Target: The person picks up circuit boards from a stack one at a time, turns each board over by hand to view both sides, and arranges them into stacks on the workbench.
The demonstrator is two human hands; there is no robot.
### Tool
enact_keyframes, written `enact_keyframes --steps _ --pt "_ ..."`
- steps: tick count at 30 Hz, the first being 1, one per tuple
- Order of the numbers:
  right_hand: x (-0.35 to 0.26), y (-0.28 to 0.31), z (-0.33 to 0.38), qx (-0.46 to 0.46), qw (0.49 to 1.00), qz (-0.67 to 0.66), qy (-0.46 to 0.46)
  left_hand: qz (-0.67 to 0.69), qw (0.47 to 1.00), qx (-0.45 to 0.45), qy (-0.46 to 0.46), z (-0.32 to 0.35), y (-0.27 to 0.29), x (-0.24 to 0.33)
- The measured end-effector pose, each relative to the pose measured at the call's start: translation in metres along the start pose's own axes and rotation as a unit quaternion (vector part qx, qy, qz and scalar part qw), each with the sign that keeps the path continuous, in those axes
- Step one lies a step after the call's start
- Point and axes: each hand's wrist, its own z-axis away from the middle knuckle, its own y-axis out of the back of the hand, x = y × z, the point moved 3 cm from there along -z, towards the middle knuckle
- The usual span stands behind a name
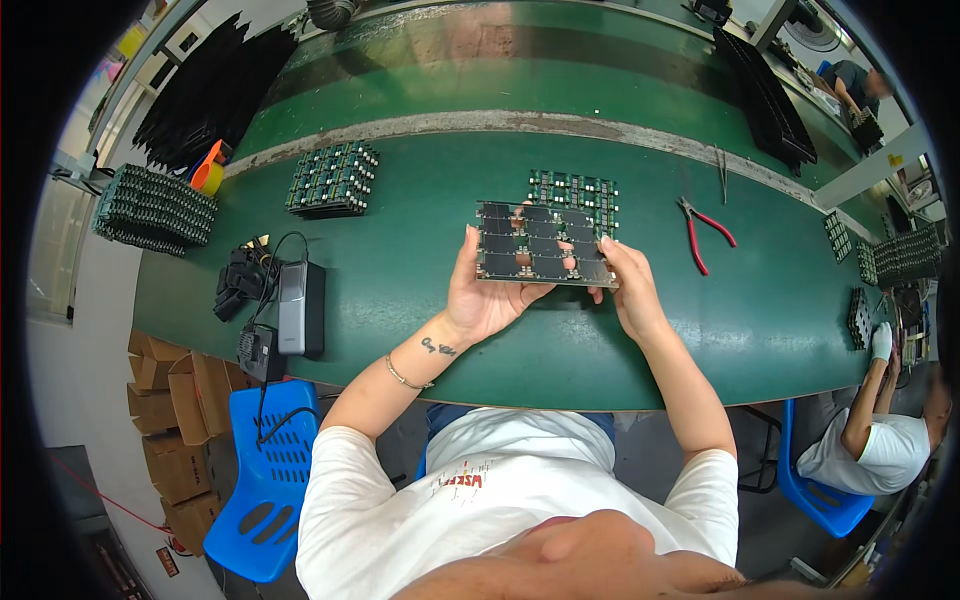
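Between my two hands I hold a dark circuit board panel point(545, 243), divided into black rectangles with small cut-outs through which skin shows. My left hand point(482, 295) supports it from below, its thumb at the panel's left edge. My right hand point(632, 285) grips the right edge, thumb on top. Just beyond the held panel lies a second green circuit board panel point(598, 197) on the table, partly hidden by the held one. To the right of my right hand lie red-handled cutting pliers point(698, 235), their handles spread apart.
Stacks of circuit boards stand on the green table point(410, 200): one stack point(333, 178) at back left, another point(155, 208) at far left. A grey box-shaped device point(302, 308) with cables sits at left. Tweezers point(722, 175) lie at back right. A co-worker point(870, 445) sits at far right.
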Motion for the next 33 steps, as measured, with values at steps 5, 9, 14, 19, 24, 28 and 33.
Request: enact_keyframes --steps 5,9,14,19,24,28,33 --pt "-0.005 0.018 -0.014 0.044 0.983 0.178 0.012 -0.050 0.998 -0.007 -0.029 -0.002 -0.004 0.002" --pt "-0.004 0.034 -0.036 0.236 0.712 0.596 0.288 -0.041 0.999 -0.013 -0.022 0.003 -0.004 0.001" --pt "0.029 0.045 -0.046 0.215 0.683 0.643 0.272 -0.221 0.970 0.002 -0.103 0.005 -0.027 0.041" --pt "0.025 0.054 -0.042 0.192 0.737 0.615 0.205 -0.754 0.549 0.193 -0.305 0.033 -0.089 0.162" --pt "0.023 0.047 -0.042 0.212 0.711 0.631 0.226 -0.908 0.104 0.392 -0.103 0.033 -0.065 0.247" --pt "0.013 0.029 -0.031 0.212 0.669 0.681 0.207 -0.907 0.093 0.410 -0.015 0.039 -0.006 0.274" --pt "0.010 0.025 -0.022 0.199 0.665 0.695 0.189 -0.908 0.087 0.407 0.034 0.031 0.028 0.274"
